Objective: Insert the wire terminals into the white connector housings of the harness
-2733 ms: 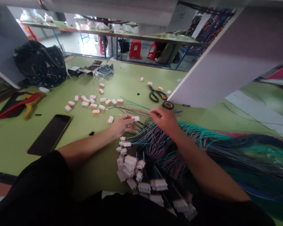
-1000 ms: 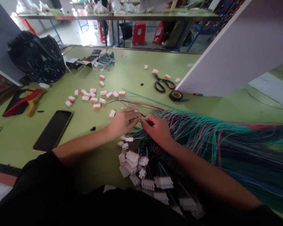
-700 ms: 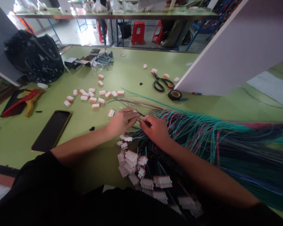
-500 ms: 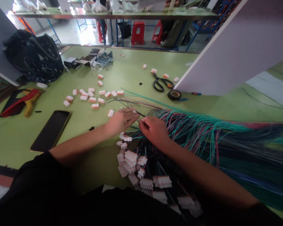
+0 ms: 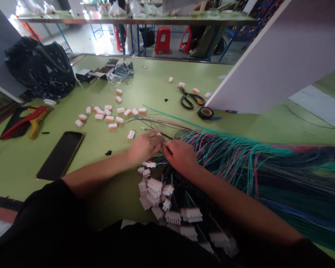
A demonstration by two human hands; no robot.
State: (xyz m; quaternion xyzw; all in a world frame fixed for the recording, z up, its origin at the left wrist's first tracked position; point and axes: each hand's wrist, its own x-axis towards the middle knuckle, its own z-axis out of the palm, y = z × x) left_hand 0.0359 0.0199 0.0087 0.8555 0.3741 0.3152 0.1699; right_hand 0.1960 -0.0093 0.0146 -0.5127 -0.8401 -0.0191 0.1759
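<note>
My left hand (image 5: 147, 146) is closed, its fingertips pinched round a small white connector that barely shows. Touching it on the right, my right hand (image 5: 179, 153) pinches a thin wire end at the left fingertips; the wire itself is mostly hidden. A large bundle of green, pink and dark wires (image 5: 234, 143) spreads rightward from behind my right hand. Below the hands lies a pile of white connectors (image 5: 155, 188) with wires attached. Loose white-and-orange connectors (image 5: 109, 118) are scattered on the green table (image 5: 100, 143) to the left. A dark pen-like tool (image 5: 165, 135) lies just beyond my fingers.
Black scissors (image 5: 187, 101) and a black tape roll (image 5: 206, 112) lie beyond the wires, beside a white panel (image 5: 268, 63). On the left are a phone (image 5: 60, 155), a red-and-yellow tool (image 5: 33, 118) and a dark bag (image 5: 41, 69). Red stools (image 5: 162, 40) stand behind.
My hands have come slightly closer together at the fingertips, the right one shifting a little left. The objects on the table have not moved.
</note>
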